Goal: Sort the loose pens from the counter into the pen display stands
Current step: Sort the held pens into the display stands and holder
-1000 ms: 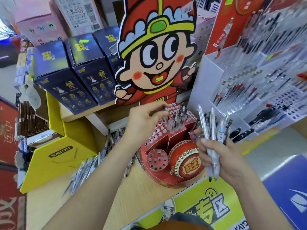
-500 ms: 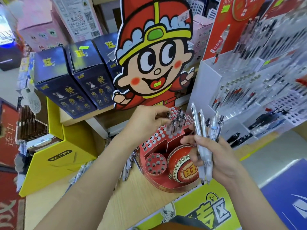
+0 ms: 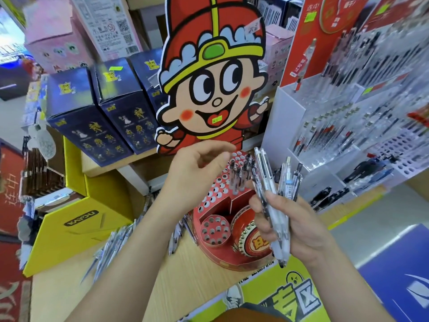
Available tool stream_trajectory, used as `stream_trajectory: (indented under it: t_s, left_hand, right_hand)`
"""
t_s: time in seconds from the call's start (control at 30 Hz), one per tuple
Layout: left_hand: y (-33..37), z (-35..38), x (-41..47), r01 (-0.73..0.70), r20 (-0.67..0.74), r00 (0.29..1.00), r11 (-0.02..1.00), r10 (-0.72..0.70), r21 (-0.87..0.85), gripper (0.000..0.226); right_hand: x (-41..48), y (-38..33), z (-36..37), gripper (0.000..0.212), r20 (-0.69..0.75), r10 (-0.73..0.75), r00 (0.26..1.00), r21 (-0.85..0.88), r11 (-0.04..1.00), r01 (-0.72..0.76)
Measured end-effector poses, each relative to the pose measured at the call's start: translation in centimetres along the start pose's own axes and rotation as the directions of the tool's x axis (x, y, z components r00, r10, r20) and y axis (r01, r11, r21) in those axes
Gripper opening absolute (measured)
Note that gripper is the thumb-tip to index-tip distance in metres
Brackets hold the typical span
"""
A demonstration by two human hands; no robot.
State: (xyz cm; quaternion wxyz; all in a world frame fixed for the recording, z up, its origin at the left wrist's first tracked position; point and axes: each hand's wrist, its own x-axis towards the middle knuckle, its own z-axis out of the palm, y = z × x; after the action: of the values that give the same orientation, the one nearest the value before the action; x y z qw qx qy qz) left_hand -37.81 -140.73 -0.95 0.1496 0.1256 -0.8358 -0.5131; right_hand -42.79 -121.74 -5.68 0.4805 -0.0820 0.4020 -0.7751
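My right hand [image 3: 299, 226] grips a bundle of pens [image 3: 263, 175] just right of the red stand [image 3: 216, 201], my left hand [image 3: 195, 173] hovers loosely curled, holding nothing, over its far holes, and loose pens [image 3: 111, 247] lie left on the counter [image 3: 190, 275].

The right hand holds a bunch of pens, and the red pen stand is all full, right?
Not full: the head view shows most holes in the red pen stand empty, with few standing pens. The right hand does hold the bunch of pens.
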Motion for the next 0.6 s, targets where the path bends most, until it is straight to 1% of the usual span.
stream_trajectory:
  t_s: [0.03, 0.1, 0.13, 0.2, 0.23, 0.3, 0.37, 0.43, 0.47, 0.53, 0.6]
  left_hand:
    - [0.8, 0.0, -0.4, 0.026, 0.063, 0.998, 0.997, -0.022, -0.066, 0.016]
    - [1.5, 0.4, -1.1, 0.031, 0.198, 0.980, 0.999, -0.023, -0.040, 0.018]
    - [1.5, 0.7, -1.3, 0.033, 0.233, 0.972, 0.999, -0.023, -0.037, 0.019]
    - [1.2, 0.8, -1.4, 0.089, 0.234, 0.970, 0.989, -0.060, -0.116, 0.020]
    - [1.0, 0.6, -1.4, 0.128, 0.229, 0.970, 0.977, -0.087, -0.171, 0.018]
    - [1.0, 0.2, -1.5, 0.171, 0.214, 0.970, 0.949, -0.115, -0.266, 0.015]
    - [1.2, -0.5, -1.6, 0.135, 0.119, 0.988, 0.940, -0.102, -0.312, 0.014]
    - [1.6, -1.3, -1.7, 0.060, -0.032, 0.997, 0.937, -0.076, -0.343, 0.016]
    - [1.6, -1.5, -1.6, 0.021, -0.095, 0.994, 0.938, -0.057, -0.345, 0.016]
    - [1.8, -1.7, -1.6, -0.046, -0.172, 0.985, 0.946, -0.010, -0.321, 0.014]
    - [2.1, -1.9, -1.6, -0.091, -0.258, 0.966, 0.936, 0.001, -0.340, 0.013]
  right_hand:
    - [0.1, 0.0, 0.2, 0.054, -0.018, -0.007, 1.000, -0.024, 1.000, 0.006]
    - [0.2, -0.1, 0.7, 0.044, -0.050, -0.022, 0.998, -0.060, 0.998, 0.019]
    - [0.2, -0.2, 1.1, 0.038, -0.069, -0.024, 0.997, -0.068, 0.997, 0.020]
    - [0.1, -0.4, 1.7, 0.021, -0.104, -0.022, 0.994, -0.083, 0.996, 0.013]
    - [0.0, -0.5, 2.0, 0.020, -0.113, -0.019, 0.993, -0.109, 0.994, 0.007]
    - [0.0, -0.7, 2.3, 0.028, -0.132, -0.018, 0.991, -0.176, 0.984, -0.006]
    - [0.3, -1.1, 2.2, 0.031, -0.177, -0.040, 0.983, -0.194, 0.981, 0.005]
    - [0.5, -1.8, 1.8, 0.026, -0.226, -0.080, 0.971, -0.155, 0.987, 0.046]
    - [0.6, -2.2, 1.6, 0.022, -0.244, -0.105, 0.964, -0.145, 0.987, 0.070]
    - [0.8, -2.7, 1.3, 0.019, -0.275, -0.149, 0.950, -0.149, 0.983, 0.111]
    - [1.1, -2.8, 0.8, 0.018, -0.303, -0.178, 0.936, -0.150, 0.979, 0.137]
